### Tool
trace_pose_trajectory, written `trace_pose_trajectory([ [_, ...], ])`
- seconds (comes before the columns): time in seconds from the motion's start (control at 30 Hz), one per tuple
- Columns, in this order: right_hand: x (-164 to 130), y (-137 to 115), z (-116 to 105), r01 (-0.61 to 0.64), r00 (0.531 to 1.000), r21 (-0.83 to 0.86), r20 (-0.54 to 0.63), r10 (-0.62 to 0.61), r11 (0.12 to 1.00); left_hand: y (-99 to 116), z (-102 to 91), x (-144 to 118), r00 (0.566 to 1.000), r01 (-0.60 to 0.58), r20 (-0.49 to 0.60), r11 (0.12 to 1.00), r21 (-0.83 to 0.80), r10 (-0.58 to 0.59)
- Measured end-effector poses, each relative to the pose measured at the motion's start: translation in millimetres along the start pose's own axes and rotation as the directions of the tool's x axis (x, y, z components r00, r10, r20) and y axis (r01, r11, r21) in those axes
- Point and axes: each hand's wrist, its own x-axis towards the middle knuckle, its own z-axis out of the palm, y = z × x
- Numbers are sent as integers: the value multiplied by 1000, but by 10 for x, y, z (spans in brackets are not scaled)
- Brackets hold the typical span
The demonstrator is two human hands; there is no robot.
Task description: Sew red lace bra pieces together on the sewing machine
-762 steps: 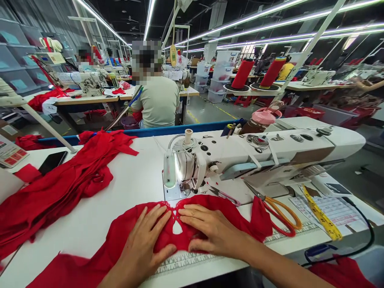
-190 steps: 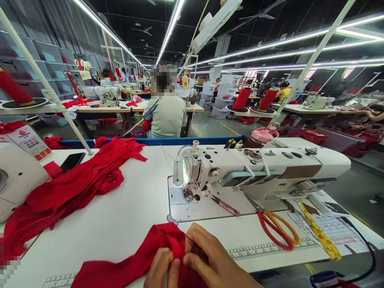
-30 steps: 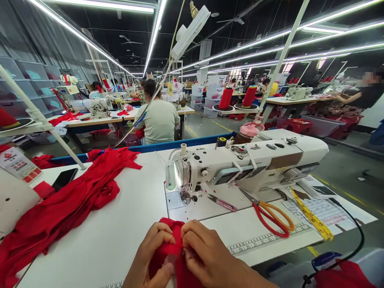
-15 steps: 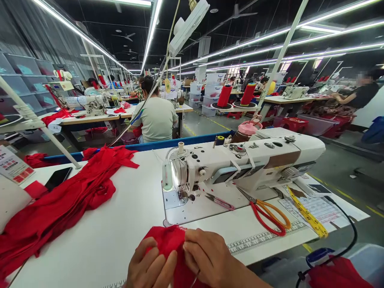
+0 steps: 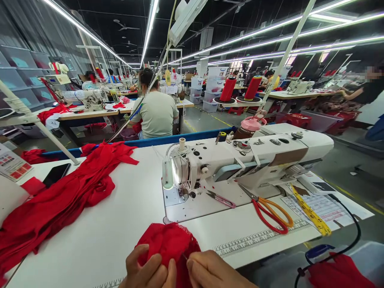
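A red cloth piece [image 5: 165,243] with a lacy edge lies bunched at the table's front edge. My left hand [image 5: 150,269] is closed on its left side, fingers curled over the fabric. At the cloth's right side, my right hand [image 5: 210,269] is pinched together. A thin dark metal tip shows just beyond its fingertips, against the red cloth; the rest of that small tool is hidden in the hand. Behind the cloth stands a white sewing machine [image 5: 240,156], its needle area lit.
Pink-handled thread snips [image 5: 221,199] and orange-red scissors [image 5: 270,212] lie by the machine. A yellow tape measure [image 5: 310,210] rests on papers to the right. Red garments [image 5: 66,196] are heaped along the left, beside a phone [image 5: 57,175]. Another person [image 5: 157,112] sits ahead, facing away.
Both hands have moved lower, and the cloth has spread wider, showing more of its lace edge. My right fingers have shifted down to a pinch, with the metal tip now beyond them.
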Motion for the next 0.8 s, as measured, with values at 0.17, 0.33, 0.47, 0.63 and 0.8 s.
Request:
trace_pose_trajectory([
  [0.17, 79, 99, 54, -31, 999, -45, 8, 31, 999, 26, -21, 2, 998, 54, 13, 999, 6, -54],
  [0.33, 25, 28, 30, -29, 1000, -64, -10, 29, 997, 41, -103, -6, 995, 49, 91, 999, 4, -49],
  [0.47, -36, -79, -3, -32, 999, -57, -27, 30, 998, 60, -105, -1, 991, 64, 119, 998, 26, -66],
  [0.63, -3, -12, -24, -15, 996, 10, -88, 16, 1000, 78, -63, 6, 995, 86, 43, 996, 12, -86],
  [0.8, 42, 17, -34, -45, 999, -31, 18, 45, 999, 54, -85, 17, 994, 53, 99, 998, 17, -54],
])
